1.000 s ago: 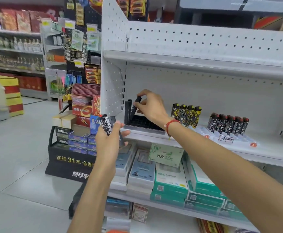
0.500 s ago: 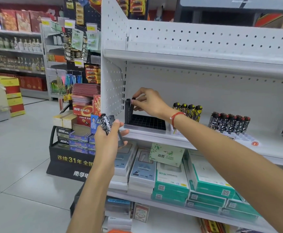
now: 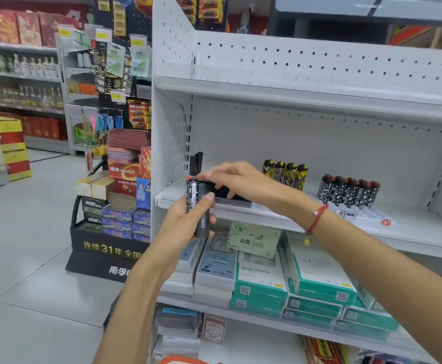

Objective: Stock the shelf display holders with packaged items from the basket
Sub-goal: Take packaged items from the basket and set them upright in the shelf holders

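Your left grip (image 3: pixel 188 219) clutches a bundle of slim black printed lighters (image 3: pixel 198 206) upright, just before the white metal shelf (image 3: pixel 411 232). Your right grip (image 3: pixel 230 177) pinches the red top of one. Just behind it sits the black gridded plastic holder (image 3: pixel 237 199), three black tubes (image 3: pixel 196 164) standing in its left corner.

Black lighters with white print (image 3: pixel 198 206), red-capped. Plain black lighters (image 3: pixel 196 164) in a black display holder (image 3: pixel 234 199). Black-yellow patterned lighters (image 3: pixel 285 173). Black-white patterned lighters (image 3: pixel 347 190). White perforated shelf (image 3: pixel 319 64). Teal-white boxes (image 3: pixel 317 282). Red string bracelet (image 3: pixel 317 219).
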{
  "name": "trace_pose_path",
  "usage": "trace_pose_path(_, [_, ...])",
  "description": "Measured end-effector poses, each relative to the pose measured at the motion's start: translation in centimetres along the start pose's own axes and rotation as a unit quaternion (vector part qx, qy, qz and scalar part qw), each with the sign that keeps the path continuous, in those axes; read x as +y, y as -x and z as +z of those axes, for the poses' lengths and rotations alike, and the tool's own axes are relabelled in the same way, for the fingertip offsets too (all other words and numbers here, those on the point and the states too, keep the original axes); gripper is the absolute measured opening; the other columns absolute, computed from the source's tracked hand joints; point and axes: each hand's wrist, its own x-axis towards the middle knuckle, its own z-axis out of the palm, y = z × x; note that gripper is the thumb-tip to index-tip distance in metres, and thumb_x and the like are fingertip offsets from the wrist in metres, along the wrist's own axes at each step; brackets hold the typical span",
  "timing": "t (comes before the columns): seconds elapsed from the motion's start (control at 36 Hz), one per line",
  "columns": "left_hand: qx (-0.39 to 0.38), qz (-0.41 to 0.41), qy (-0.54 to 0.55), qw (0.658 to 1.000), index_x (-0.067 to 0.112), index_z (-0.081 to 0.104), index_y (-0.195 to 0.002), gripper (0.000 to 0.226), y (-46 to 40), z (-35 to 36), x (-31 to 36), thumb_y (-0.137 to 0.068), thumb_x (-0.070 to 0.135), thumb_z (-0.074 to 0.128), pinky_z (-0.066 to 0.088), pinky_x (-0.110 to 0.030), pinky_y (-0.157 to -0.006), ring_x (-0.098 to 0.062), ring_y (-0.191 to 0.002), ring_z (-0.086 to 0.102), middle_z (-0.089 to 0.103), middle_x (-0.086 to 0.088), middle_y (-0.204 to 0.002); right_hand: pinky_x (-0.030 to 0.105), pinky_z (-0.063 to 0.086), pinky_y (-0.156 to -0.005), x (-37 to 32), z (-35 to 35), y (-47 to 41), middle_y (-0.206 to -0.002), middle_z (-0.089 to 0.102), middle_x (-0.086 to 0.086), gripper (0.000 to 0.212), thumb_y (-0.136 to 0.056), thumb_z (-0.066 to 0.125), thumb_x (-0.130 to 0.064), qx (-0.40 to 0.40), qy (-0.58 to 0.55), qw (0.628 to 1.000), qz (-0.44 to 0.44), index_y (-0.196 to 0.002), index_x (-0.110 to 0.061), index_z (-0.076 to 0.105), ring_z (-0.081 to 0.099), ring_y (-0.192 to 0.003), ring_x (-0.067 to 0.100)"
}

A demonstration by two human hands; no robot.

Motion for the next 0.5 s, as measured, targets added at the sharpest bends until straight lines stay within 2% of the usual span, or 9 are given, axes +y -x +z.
trace_pose_path(0.06, [-0.030, -0.002, -0.012, 0.999, 0.021, 0.060, -0.097, 0.008, 0.2, 0.8, 0.0, -0.095, 0.026, 0.053, 0.051, -0.024, -0.056, 0.000, -0.060, 0.058, 0.060, 0.012, -0.069, 0.005, 0.040, -0.064, 0.4, -0.1, 1.2, -0.090, 0.064, -0.014, 0.023, -0.095, 0.054, -0.028, -0.031, -0.001, 1.000, 0.005, -0.108, -0.018, 0.069, 0.055, -0.074, -0.010])
trace_pose_path(0.14, [-0.071, -0.012, -0.021, 0.997, 0.018, 0.058, -0.097, 0.008, 0.5, 1.9, 0.0, -0.096, 0.022, 0.051, 0.049, -0.021, -0.053, -0.001, -0.057, 0.057, 0.058, 0.008, -0.064, 0.008, 0.041, -0.067, 1.2, -0.5, 2.6, -0.091, 0.070, -0.002, 0.021, -0.091, 0.062, -0.023, 0.011, 0.021, 1.000, -0.005, -0.108, -0.016, 0.070, 0.056, -0.074, 0.000])
trace_pose_path(0.19, [-0.076, -0.019, -0.016, 0.997, 0.018, 0.058, -0.099, 0.008, 0.6, 2.5, 0.0, -0.096, 0.021, 0.052, 0.049, -0.020, -0.052, -0.001, -0.058, 0.059, 0.061, 0.006, -0.068, 0.012, 0.045, -0.070, 1.4, -1.0, 3.3, -0.089, 0.073, 0.005, 0.019, -0.087, 0.067, -0.023, 0.044, 0.002, 0.999, 0.006, -0.103, -0.015, 0.073, 0.062, -0.074, 0.009])
trace_pose_path(0.22, [-0.076, -0.022, -0.006, 0.997, 0.018, 0.059, -0.099, 0.008, 0.7, 2.7, 0.1, -0.096, 0.021, 0.052, 0.050, -0.021, -0.053, -0.002, -0.061, 0.061, 0.064, 0.005, -0.073, 0.015, 0.049, -0.071, 1.5, -1.3, 3.6, -0.084, 0.074, 0.003, 0.018, -0.086, 0.069, -0.023, 0.049, -0.013, 0.999, 0.012, -0.101, -0.014, 0.074, 0.064, -0.073, 0.008])
trace_pose_path(0.28, [-0.078, -0.027, 0.045, 0.996, 0.018, 0.061, -0.104, 0.013, 0.8, 3.0, 0.3, -0.095, 0.020, 0.052, 0.053, -0.023, -0.056, -0.005, -0.073, 0.068, 0.072, 0.006, -0.086, 0.009, 0.046, -0.062, 1.5, -1.8, 3.8, -0.073, 0.071, -0.006, 0.019, -0.086, 0.068, -0.021, 0.041, -0.053, 0.998, 0.022, -0.101, -0.010, 0.074, 0.061, -0.064, -0.002])
trace_pose_path(0.31, [-0.075, -0.031, 0.079, 0.994, 0.018, 0.061, -0.107, 0.015, 0.9, 2.9, 0.5, -0.095, 0.021, 0.051, 0.055, -0.023, -0.057, -0.007, -0.079, 0.070, 0.074, 0.005, -0.091, 0.007, 0.044, -0.057, 1.4, -2.1, 3.8, -0.076, 0.071, -0.005, 0.020, -0.087, 0.068, -0.021, 0.045, -0.068, 0.996, 0.028, -0.102, -0.010, 0.073, 0.059, -0.065, -0.003])
trace_pose_path(0.39, [-0.008, -0.041, 0.143, 0.989, 0.014, 0.057, -0.112, 0.019, 0.8, 2.1, 1.0, -0.096, 0.022, 0.050, 0.059, -0.026, -0.062, -0.013, -0.085, 0.072, 0.073, -0.001, -0.100, 0.007, 0.048, -0.057, 1.3, -3.4, 2.6, -0.095, 0.070, 0.003, 0.023, -0.088, 0.066, -0.020, 0.129, -0.128, 0.982, 0.051, -0.108, -0.008, 0.070, 0.062, -0.070, 0.003])
trace_pose_path(0.44, [0.073, -0.040, 0.138, 0.987, 0.012, 0.055, -0.111, 0.017, 0.5, 1.2, 0.9, -0.098, 0.022, 0.050, 0.059, -0.025, -0.060, -0.012, -0.078, 0.071, 0.069, -0.001, -0.100, 0.009, 0.052, -0.057, 1.3, -3.8, 1.1, -0.094, 0.068, 0.009, 0.023, -0.090, 0.063, -0.013, 0.195, -0.174, 0.964, 0.054, -0.111, -0.003, 0.064, 0.064, -0.060, 0.002])
trace_pose_path(0.5, [0.135, -0.034, 0.116, 0.983, 0.014, 0.055, -0.099, 0.010, 0.1, 0.3, 0.5, -0.098, 0.022, 0.049, 0.056, -0.021, -0.052, -0.009, -0.069, 0.063, 0.064, 0.001, -0.092, 0.013, 0.054, -0.057, 1.6, -3.6, -0.8, -0.090, 0.066, 0.014, 0.019, -0.089, 0.062, -0.006, 0.246, -0.160, 0.955, 0.036, -0.108, -0.004, 0.059, 0.064, -0.049, 0.003])
